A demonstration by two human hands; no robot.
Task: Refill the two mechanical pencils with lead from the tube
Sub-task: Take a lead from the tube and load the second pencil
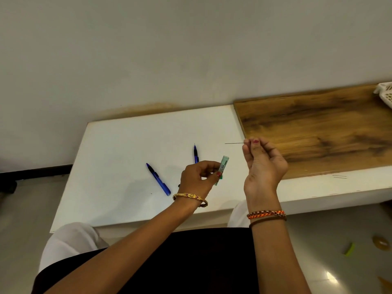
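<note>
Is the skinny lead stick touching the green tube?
Apart. The head view shows the lead pinched in the right hand, with bare white table between it and the tube in the left hand.

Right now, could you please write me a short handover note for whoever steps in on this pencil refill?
Left hand grips the lead tube above the white table.
Right hand pinches one lead, drawn clear of the tube.
Both blue pencils lie untouched on the table: near pencil left of the hands, far pencil partly behind the left hand.
Done: a lead is out.
Left: load both pencils; neither looks opened.
</note>
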